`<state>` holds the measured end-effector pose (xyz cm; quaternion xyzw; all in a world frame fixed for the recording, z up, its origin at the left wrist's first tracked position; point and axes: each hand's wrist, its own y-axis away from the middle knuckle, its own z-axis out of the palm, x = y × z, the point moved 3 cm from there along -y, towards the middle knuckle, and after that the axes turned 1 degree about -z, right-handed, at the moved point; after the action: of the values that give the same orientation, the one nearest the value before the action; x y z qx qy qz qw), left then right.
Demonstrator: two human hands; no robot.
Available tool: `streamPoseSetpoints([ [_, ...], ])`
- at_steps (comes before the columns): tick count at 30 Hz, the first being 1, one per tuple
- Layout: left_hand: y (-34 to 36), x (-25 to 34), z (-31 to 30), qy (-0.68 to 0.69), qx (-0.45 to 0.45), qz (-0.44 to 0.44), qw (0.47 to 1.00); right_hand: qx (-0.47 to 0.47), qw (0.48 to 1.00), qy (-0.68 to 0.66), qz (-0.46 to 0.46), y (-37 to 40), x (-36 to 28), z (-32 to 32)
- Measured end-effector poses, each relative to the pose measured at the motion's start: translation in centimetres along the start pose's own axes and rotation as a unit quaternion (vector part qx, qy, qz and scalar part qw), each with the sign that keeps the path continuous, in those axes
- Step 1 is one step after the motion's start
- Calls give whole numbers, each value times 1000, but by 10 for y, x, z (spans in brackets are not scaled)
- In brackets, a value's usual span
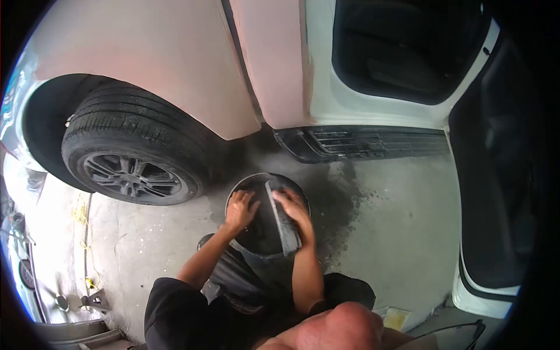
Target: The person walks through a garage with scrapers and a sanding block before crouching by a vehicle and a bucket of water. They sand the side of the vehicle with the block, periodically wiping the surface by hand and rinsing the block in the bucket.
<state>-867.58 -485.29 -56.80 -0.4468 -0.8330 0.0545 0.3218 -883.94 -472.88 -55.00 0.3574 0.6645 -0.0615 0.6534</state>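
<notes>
A round dark bucket [268, 255] stands on the floor between my knees, with dark liquid inside. My right hand [294, 210] grips a long, narrow grey sanding block [284, 230], tilted across the right side of the bucket. Its lower end reaches over the near rim. Inside the left part of the bucket's opening is my left hand [239, 210], fingers loosely spread and thumb apart, holding nothing.
A car wheel [134, 169] is at the left, under a pinkish, sanded-looking body panel [157, 52]. Ahead runs a black side step [361, 143]. An open car door [496, 175] bounds the right. Dark wet patches [332, 204] mark the concrete floor.
</notes>
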Motion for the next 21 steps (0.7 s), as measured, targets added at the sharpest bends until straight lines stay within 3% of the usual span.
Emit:
streamPoseSetpoints([
  [3, 10, -30, 25, 1, -171, -60, 983, -37, 988, 150, 26, -55, 61, 40],
  [6, 10, -50, 79, -122, -404, -38, 906, -55, 954, 282, 86, -84, 90, 67],
  [9, 2, -56, 107, -123, -493, -86, 857, -184, 886, 404, 136, -118, 165, 73],
  [12, 34, -107, 190, -114, -429, -64, 894, -100, 906, 402, 81, -106, 188, 75],
  [15, 47, -125, 219, 3, -498, -57, 865, -90, 923, 336, 167, -50, 86, 65],
  [16, 44, -126, 214, 7, -501, -63, 863, -34, 944, 296, 142, -41, 81, 61],
  [18, 20, -106, 182, -54, -497, -96, 861, 33, 954, 288, 71, -11, 40, 51],
  [20, -12, -82, 141, -113, -495, -120, 853, 136, 958, 246, -54, 10, 0, 43],
  [21, -29, -71, 121, -135, -503, -108, 847, 184, 944, 221, -163, 11, -23, 37],
])
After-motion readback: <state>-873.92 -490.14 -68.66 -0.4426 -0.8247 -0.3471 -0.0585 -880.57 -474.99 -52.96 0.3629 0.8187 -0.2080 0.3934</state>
